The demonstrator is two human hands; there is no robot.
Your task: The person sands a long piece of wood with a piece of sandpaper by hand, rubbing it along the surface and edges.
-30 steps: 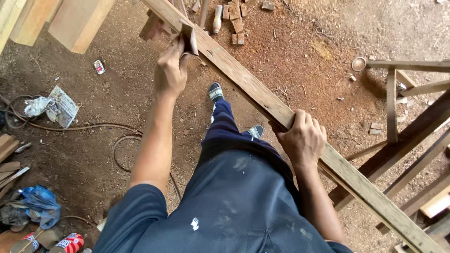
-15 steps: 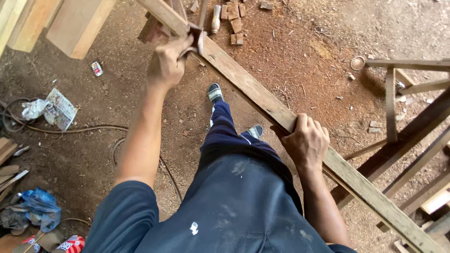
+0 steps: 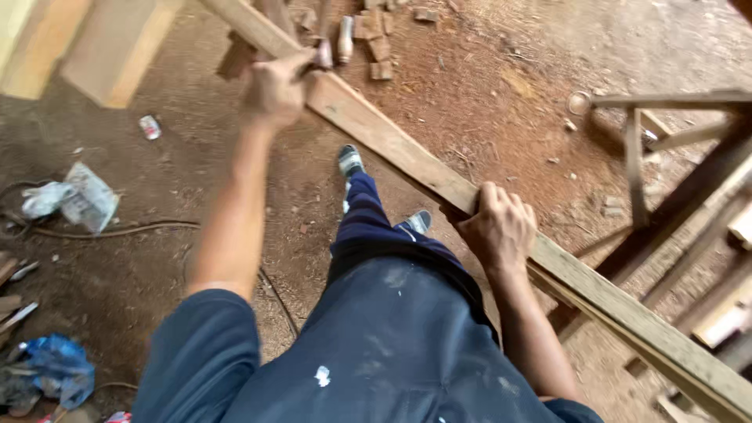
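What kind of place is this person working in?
Probably a rough carpentry yard or building site: a long wooden plank under both hands, timber offcuts on the bare dirt floor, and wooden frames alongside.

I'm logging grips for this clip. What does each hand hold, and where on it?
The right hand grips the long wooden plank at its edge, about midway. The left hand holds a blurred tool by its handle.

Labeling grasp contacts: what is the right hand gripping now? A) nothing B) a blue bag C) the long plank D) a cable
C: the right hand is wrapped over the edge of the plank, which runs diagonally across the view, while the left hand is raised near its far end.
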